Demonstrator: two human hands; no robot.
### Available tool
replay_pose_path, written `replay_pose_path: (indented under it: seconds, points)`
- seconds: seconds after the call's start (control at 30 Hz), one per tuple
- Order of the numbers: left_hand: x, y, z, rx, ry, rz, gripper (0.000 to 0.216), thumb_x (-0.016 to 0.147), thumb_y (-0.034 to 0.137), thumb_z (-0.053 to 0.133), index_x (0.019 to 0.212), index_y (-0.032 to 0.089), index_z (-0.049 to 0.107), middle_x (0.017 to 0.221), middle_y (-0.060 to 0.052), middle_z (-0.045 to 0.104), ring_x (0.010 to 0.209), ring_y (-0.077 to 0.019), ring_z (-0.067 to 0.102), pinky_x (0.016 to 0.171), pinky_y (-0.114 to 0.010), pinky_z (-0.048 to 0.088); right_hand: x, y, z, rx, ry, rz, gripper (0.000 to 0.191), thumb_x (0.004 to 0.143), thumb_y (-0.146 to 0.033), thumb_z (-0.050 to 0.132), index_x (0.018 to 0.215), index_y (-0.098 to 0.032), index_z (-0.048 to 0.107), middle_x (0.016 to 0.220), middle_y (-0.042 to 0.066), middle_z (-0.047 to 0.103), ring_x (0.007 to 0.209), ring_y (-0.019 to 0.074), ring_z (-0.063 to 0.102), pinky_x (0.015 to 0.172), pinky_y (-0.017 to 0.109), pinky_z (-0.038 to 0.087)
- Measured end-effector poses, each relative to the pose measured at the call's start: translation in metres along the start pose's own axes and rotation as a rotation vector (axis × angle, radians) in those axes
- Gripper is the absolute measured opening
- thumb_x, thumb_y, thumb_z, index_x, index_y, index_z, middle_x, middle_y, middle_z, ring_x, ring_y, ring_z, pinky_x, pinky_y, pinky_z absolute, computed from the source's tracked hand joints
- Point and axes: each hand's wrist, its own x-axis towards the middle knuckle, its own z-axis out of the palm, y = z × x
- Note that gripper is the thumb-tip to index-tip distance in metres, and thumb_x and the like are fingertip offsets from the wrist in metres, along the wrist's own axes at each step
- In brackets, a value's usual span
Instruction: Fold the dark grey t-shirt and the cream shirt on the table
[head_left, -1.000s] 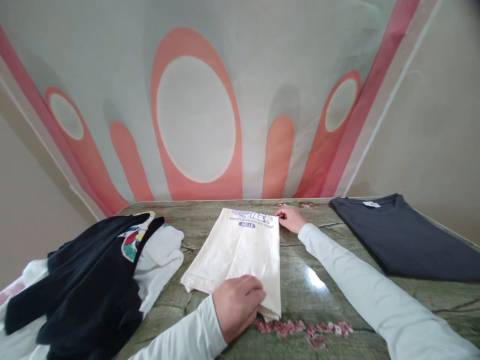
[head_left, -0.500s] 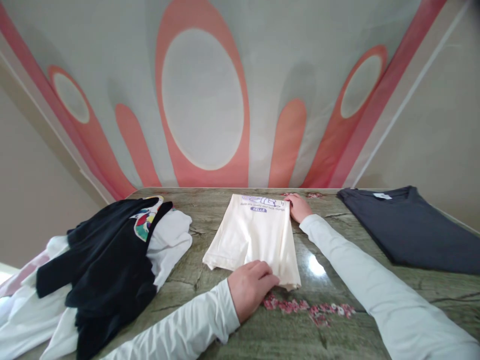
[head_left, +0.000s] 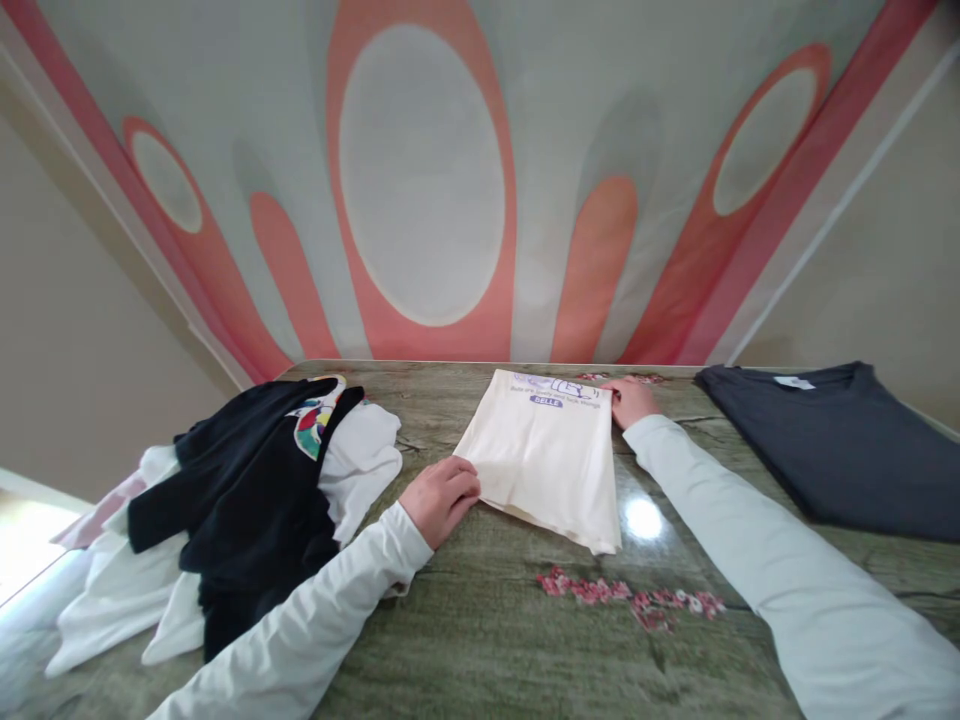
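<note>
A cream T-shirt (head_left: 544, 450) with purple print and the word BELLE lies folded into a narrow shape on the wood-patterned table. Its lower left corner is pinched in my left hand (head_left: 442, 497), with the fingers closed over the edge. At the upper right edge of the same shirt, my right hand (head_left: 632, 402) grips the fabric between thumb and fingers. The thumbs are partly hidden. The lower edge of the shirt slants down toward the right.
Left of me lies a loose heap of clothes, a black garment (head_left: 247, 490) over white ones (head_left: 364, 455). A folded dark grey T-shirt (head_left: 832, 440) rests at the right. Pink blossoms are printed on the table (head_left: 487, 640). A pink-and-grey patterned wall (head_left: 536, 250) stands behind.
My left hand has gone from the shirt's bottom middle to its lower left corner, and the lower edge now lies flatter. The right hand stays at the upper right edge. The view has shifted slightly.
</note>
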Motion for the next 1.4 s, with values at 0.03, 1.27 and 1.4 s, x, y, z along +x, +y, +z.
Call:
replay_pose_path:
  seconds: [0.03,1.27,1.4]
  points:
    - [0.0,-0.001,-0.002,0.027,0.009,-0.023,0.012,0.079,0.019,0.045,0.076,0.017,0.056,0.091,-0.007,0.053,0.085,-0.0174,0.051,0.079,-0.031,0.043,-0.002,-0.001,-0.005,-0.012,-0.006,0.003,0.027,0.085,-0.03,0.047,0.107,-0.015,0.054,0.109,0.009,0.053,0.092,0.0176,0.054,0.079,0.035,0.045]
    - [0.074,-0.084,0.001,0.18,0.059,-0.553,0.025,0.079,0.015,0.044,0.088,0.021,0.066,0.104,-0.005,0.06,0.098,-0.0187,0.054,0.086,-0.029,0.04,-0.105,-0.026,-0.061,0.103,-0.615,-0.283,0.023,0.072,-0.041,0.051,0.067,-0.019,0.054,0.061,0.001,0.059,0.058,0.0154,0.052,0.052,0.025,0.033]
    - [0.087,-0.091,0.015,0.178,0.201,-0.598,0.034,0.079,0.036,0.048,0.105,0.015,0.055,0.1,-0.009,0.059,0.093,-0.0202,0.055,0.083,-0.031,0.041,-0.06,-0.048,-0.061,0.108,-0.459,-0.356,0.032,0.079,-0.042,0.043,0.08,-0.017,0.063,0.084,0.008,0.064,0.076,0.0193,0.057,0.068,0.029,0.039]
